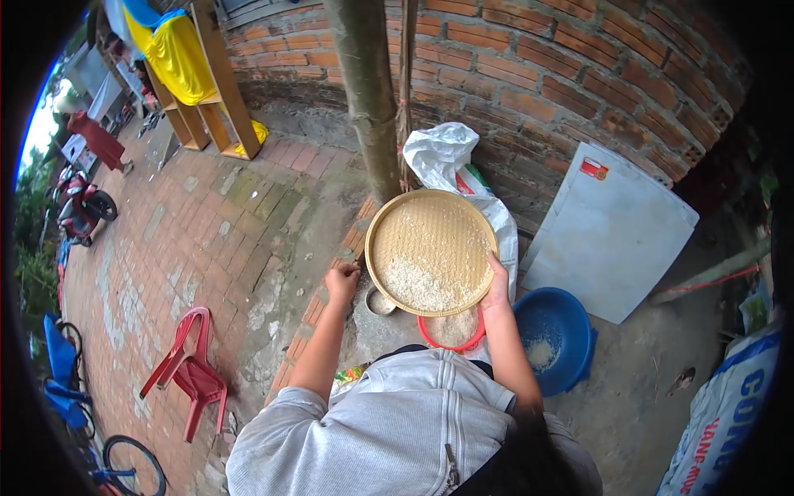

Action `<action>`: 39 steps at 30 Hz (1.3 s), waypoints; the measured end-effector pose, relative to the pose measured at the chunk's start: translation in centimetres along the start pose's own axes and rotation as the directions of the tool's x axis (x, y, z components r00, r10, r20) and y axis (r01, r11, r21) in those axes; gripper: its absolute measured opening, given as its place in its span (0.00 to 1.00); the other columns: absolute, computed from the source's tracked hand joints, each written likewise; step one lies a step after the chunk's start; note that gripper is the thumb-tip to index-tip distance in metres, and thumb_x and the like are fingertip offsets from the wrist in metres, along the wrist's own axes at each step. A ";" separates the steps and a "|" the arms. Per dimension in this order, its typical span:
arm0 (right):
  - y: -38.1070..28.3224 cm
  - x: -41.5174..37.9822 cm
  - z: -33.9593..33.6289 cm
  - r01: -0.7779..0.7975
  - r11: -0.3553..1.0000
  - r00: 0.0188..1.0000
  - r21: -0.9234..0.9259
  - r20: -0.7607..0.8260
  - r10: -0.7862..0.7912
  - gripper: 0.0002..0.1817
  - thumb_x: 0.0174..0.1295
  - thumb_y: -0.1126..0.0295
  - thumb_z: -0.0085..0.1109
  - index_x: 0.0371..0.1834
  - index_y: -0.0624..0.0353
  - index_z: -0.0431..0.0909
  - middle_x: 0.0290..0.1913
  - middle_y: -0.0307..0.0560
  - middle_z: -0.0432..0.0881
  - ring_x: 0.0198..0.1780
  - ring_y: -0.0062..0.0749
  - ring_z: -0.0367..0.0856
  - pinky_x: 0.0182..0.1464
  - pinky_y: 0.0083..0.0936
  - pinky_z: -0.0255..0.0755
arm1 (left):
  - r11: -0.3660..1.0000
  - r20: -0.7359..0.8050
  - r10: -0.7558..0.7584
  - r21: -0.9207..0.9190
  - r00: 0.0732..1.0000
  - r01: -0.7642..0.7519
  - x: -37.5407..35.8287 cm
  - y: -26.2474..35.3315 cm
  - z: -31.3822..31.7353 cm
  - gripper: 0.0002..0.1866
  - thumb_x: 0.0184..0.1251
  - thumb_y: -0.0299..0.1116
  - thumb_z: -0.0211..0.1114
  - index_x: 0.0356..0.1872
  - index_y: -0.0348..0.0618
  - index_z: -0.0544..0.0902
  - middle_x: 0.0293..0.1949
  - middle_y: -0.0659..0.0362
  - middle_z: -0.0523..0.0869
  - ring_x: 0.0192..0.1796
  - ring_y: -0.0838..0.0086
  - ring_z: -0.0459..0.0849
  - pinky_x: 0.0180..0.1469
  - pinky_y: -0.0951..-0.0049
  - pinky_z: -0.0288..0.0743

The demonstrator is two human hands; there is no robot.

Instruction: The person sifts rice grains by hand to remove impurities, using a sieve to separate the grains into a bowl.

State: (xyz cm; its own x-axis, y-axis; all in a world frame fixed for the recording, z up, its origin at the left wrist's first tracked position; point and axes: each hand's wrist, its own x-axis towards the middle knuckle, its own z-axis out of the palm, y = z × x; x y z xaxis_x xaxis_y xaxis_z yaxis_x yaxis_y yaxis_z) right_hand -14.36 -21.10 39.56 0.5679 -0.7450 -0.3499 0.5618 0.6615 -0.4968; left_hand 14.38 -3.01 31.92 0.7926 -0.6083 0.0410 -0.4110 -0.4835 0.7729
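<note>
My right hand (496, 285) grips the right rim of a round woven winnowing basket (430, 227), held out in front of me. White rice grains (418, 283) lie heaped toward its near side, with some scattered further up. My left hand (341, 283) is off the basket, just left of its rim, with the fingers curled closed; whatever they hold is too small to make out. Below the basket are a red-rimmed basin (470, 341) of grains, partly hidden, and a small metal bowl (380, 302). A blue tub (542, 314) with some grains stands at right.
A tree trunk (366, 99) and a white sack (442, 149) stand beyond the basket, before a brick wall (538, 50). A white board (616, 236) leans at right. A red plastic chair (192, 368) and bicycles are at left. A person (98, 140) stands far off near a motorbike (81, 202).
</note>
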 end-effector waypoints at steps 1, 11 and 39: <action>0.2 0.1 0.4 -0.011 1.000 1.000 0.019 0.009 0.011 0.25 0.66 0.58 0.46 0.60 0.66 0.67 0.56 0.55 0.75 0.55 0.44 0.75 0.58 0.36 0.68 | 0.993 0.010 -0.074 0.095 0.997 0.073 -1.0 1.5 0.1 0.08 0.47 0.27 0.67 0.32 0.43 0.87 0.28 0.53 0.87 0.31 0.68 0.86 0.39 0.70 0.78; 2.5 -0.2 4.4 -0.136 0.990 0.985 -0.027 0.107 0.138 0.25 0.67 0.60 0.45 0.61 0.66 0.66 0.58 0.55 0.73 0.57 0.44 0.73 0.60 0.36 0.66 | 0.457 0.357 -0.089 -0.815 0.930 0.357 -1.7 3.6 -4.2 0.29 0.69 0.54 0.48 0.59 0.39 0.72 0.52 0.51 0.80 0.53 0.64 0.79 0.54 0.64 0.73; -0.7 -7.1 10.4 0.802 -0.203 0.597 -0.562 0.768 0.232 0.17 0.54 0.66 0.62 0.47 0.58 0.79 0.53 0.51 0.75 0.58 0.46 0.70 0.59 0.33 0.65 | 0.189 0.391 0.017 -0.905 0.920 0.381 -6.0 15.9 -4.2 0.21 0.72 0.33 0.48 0.63 0.41 0.65 0.56 0.53 0.75 0.57 0.67 0.75 0.58 0.67 0.71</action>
State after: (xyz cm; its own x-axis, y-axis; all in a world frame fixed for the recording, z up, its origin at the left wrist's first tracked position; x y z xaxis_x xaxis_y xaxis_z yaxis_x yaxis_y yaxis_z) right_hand -12.53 -15.39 50.69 0.9314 -0.2252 0.2860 0.0037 -0.7797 -0.6262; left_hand 4.94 -4.39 46.64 0.5467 -0.8139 -0.1966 0.6315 0.2466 0.7351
